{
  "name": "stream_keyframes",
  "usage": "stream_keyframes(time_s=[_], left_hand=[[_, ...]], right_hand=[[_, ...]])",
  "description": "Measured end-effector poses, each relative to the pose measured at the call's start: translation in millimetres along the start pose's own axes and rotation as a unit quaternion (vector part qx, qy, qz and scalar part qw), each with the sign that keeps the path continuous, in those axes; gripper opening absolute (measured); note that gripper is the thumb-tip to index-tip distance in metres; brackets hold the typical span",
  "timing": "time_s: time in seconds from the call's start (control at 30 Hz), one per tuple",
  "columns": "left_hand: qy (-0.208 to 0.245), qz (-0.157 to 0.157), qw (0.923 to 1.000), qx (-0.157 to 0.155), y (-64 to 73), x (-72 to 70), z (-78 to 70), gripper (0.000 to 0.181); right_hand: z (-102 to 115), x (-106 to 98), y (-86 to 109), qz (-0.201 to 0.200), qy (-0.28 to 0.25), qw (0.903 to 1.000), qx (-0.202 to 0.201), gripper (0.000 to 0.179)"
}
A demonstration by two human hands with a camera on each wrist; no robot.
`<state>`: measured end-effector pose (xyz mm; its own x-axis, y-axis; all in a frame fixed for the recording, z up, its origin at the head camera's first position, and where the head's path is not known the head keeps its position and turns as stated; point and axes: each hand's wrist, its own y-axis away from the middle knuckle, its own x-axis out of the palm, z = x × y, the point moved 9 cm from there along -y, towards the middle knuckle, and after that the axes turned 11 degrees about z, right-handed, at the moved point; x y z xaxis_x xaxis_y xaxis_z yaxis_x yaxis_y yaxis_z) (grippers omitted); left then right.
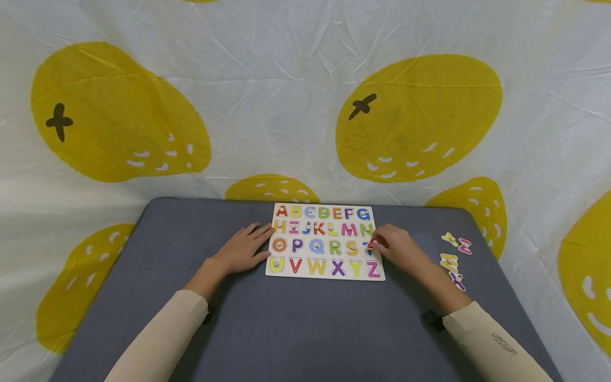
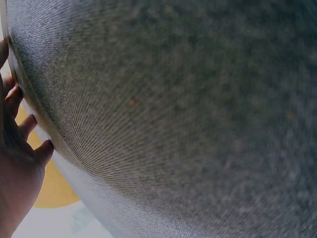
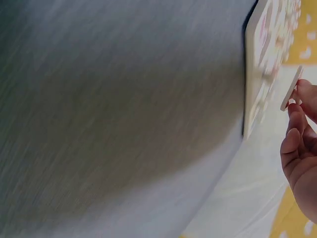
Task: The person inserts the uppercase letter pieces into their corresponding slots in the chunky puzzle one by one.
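Observation:
A wooden alphabet puzzle board (image 1: 329, 274) with rows of coloured letters lies on the dark grey table. My right hand (image 1: 397, 246) pinches a red letter piece (image 3: 292, 89) between thumb and fingertips, above the board's right edge by the blue T. Which letter it is cannot be read, since the fingers cover much of it. In the right wrist view the piece is tilted and apart from the board. My left hand (image 1: 243, 248) lies with spread fingers at the board's left edge, the fingertips touching it.
Right of the board lie loose letter pieces: a yellow Y (image 1: 450, 239), a pink Z (image 1: 464, 245), a yellow W (image 1: 449, 261) and a purple X (image 1: 456, 280). Behind the table (image 1: 305, 329) hangs a white cloth (image 1: 277, 122) with yellow fruit shapes.

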<state>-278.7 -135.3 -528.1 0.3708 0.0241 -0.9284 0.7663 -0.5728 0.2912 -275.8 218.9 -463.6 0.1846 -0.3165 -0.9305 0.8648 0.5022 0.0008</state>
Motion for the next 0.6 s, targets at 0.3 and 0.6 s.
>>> stream_keyframes(time_s=[0.3,0.6], left_hand=[[0.0,0.008,1.0,-0.006,0.2,2.7,2.8,0.072],[0.006,0.005,1.0,-0.005,-0.3,1.2,2.6,0.072]], right_hand=[[55,24,-29.7,0.021,-0.023,0.9982,-0.052,0.009],[111,53,-58.2,0.083,-0.035,0.9916,-0.093,0.005]])
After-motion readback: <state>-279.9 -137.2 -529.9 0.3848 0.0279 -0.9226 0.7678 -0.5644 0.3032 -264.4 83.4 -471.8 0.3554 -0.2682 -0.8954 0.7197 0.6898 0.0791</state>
